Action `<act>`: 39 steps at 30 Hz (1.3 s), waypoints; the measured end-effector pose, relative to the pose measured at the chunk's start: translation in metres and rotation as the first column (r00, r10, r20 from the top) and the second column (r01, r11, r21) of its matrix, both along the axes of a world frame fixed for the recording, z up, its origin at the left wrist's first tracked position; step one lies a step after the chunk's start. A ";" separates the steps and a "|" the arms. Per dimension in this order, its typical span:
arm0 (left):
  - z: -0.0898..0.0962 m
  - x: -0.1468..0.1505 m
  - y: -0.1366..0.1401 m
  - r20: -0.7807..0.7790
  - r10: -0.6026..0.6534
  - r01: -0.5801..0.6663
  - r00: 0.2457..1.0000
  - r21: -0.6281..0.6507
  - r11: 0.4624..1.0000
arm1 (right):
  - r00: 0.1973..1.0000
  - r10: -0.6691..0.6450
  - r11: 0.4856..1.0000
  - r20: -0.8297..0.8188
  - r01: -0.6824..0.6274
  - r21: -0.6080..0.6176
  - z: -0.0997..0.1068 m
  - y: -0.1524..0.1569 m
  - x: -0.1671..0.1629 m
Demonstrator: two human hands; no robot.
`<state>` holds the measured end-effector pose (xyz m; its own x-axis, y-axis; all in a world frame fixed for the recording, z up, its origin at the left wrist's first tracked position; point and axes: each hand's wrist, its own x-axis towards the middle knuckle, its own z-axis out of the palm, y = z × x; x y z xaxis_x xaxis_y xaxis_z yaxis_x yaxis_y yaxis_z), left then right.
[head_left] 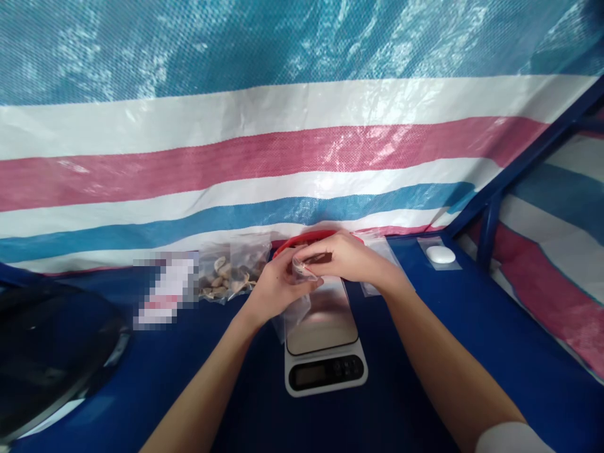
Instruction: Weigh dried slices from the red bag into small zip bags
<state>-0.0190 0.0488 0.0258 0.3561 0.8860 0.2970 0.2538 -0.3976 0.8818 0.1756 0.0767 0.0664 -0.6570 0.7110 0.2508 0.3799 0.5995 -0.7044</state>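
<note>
Toward the tabletop's (486,314) far edge, the left hand (283,277) grips a bag (298,311), seemingly steadying it for the dark piece (323,258) the right hand (346,255) pinches.

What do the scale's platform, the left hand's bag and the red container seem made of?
Scale's platform: probably satin metal, from its grey sheen. Held bag: thin, clear plastic, being transparent and creased. Red container: possibly smooth plastic, from its even colour; mostly hidden.

Plain whitish right sleeve (512,438)
</note>
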 end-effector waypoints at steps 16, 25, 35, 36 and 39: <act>0.004 -0.004 -0.001 -0.025 0.044 -0.044 0.999 -0.023 0.999 | 0.985 0.008 0.959 -0.173 -0.057 -0.278 -0.006 0.005 0.005; 0.006 -0.020 0.004 -0.080 0.128 -0.130 0.989 -0.026 0.991 | 0.972 -0.123 0.978 -0.199 0.085 -0.191 -0.010 0.021 0.036; 0.009 -0.030 0.007 -0.149 0.156 -0.160 0.977 -0.015 0.987 | 0.901 -0.246 0.969 0.357 0.228 0.093 -0.047 0.037 0.015; 0.008 -0.029 0.007 -0.149 0.155 -0.159 0.977 -0.012 0.987 | 0.891 -0.246 0.969 0.381 0.221 0.110 -0.050 0.038 0.012; 0.006 -0.029 0.007 -0.143 0.142 -0.146 0.979 -0.013 0.989 | 0.859 -0.244 0.968 0.449 0.188 0.167 -0.058 0.039 0.007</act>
<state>-0.0478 0.0562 0.0317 0.2613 0.9371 0.2313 0.4299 -0.3275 0.8414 0.1831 0.1160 0.0089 -0.5500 0.8340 0.0436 0.7743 0.5288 -0.3476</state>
